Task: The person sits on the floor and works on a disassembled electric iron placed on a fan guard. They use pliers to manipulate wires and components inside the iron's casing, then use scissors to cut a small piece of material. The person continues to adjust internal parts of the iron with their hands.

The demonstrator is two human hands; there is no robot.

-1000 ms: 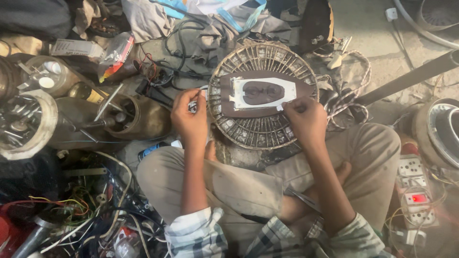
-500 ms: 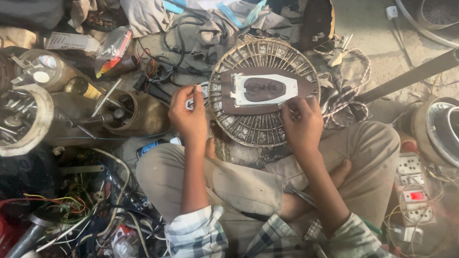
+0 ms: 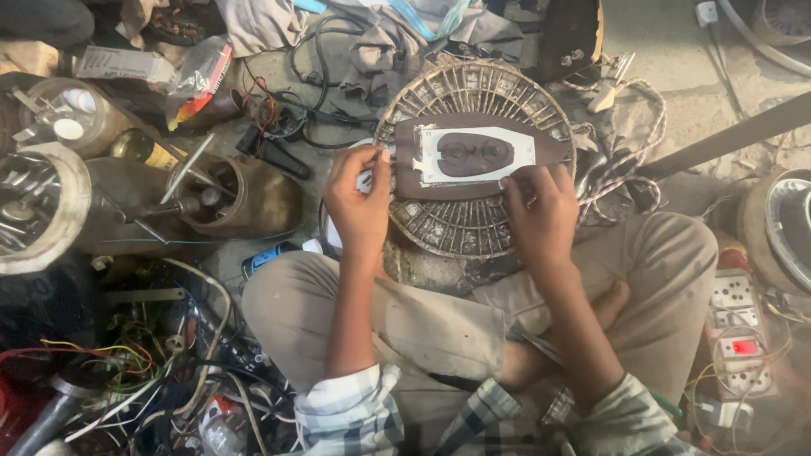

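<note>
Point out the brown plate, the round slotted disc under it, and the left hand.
brown plate (image 3: 553, 150), head view, bare right end.
round slotted disc (image 3: 460, 228), head view, lower slotted rim.
left hand (image 3: 359, 207), head view, back of hand.

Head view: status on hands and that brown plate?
Left hand pinching brown plate at its left end. Right hand pressing its lower right edge. Plate flat on round slotted disc. Nothing covering it.
</note>
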